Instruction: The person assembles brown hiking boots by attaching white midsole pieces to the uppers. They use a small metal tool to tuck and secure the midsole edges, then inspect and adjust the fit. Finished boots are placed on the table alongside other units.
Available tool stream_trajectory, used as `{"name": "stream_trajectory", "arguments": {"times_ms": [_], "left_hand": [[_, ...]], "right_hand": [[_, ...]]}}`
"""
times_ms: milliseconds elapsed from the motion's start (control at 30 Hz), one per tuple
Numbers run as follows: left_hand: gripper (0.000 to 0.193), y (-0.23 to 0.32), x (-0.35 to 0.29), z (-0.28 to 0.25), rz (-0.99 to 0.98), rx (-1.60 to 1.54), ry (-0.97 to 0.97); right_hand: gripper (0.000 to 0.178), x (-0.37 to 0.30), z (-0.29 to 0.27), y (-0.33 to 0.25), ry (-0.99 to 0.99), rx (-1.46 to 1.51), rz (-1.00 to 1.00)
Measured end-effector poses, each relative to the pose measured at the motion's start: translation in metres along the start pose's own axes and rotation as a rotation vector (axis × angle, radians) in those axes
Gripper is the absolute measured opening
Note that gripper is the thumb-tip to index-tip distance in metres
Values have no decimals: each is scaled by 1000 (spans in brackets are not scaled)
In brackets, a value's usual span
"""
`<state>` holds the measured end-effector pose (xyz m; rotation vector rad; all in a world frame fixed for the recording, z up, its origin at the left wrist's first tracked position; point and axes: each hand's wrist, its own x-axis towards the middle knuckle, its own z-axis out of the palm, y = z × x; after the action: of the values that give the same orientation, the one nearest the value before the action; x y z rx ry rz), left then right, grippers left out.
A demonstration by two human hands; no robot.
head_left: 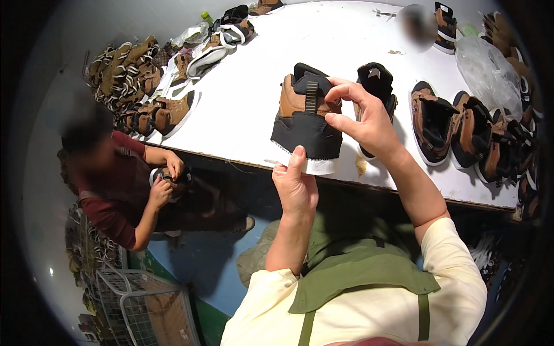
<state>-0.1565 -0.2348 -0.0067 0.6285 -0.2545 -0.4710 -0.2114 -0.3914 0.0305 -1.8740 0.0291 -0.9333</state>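
A brown and black high-top shoe (306, 130) with a white sole is held up over the table's near edge, its heel and striped pull tab toward me. My left hand (295, 184) is closed on its bottom end, the thumb pressed against the heel by the white sole. At the shoe's upper right side is my right hand (365, 118), its bent index finger and thumb on the collar area. The other fingers of that hand are partly hidden. Just behind my right hand, a second black and brown shoe (375, 81) stands on the white table (323, 34).
Several similar shoes (433, 124) line the table's right side, beside a clear plastic bag (487, 72). More shoes (130, 66) are piled at the left. A seated co-worker (118, 190) handles a shoe. A wire-sided cart (147, 300) stands at lower left.
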Motion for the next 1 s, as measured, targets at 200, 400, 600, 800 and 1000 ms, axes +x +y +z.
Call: {"name": "stream_trajectory", "arguments": {"times_ms": [200,400,600,800,1000], "left_hand": [[17,-8,-3,1,14,12,-1],[29,-19,-4,-12,35,62,-66],[22,-21,-6,-12,38,71,-71],[4,-20,-9,5,19,68,-7],[14,-23,-8,4,14,32,-13]], "right_hand": [[21,-1,-2,-4,-3,34,56],[20,-3,-7,1,-61,21,80],[19,-6,-9,1,-59,11,111],[21,-12,-15,9,-29,34,108],[24,-13,-19,10,-54,51,90]]}}
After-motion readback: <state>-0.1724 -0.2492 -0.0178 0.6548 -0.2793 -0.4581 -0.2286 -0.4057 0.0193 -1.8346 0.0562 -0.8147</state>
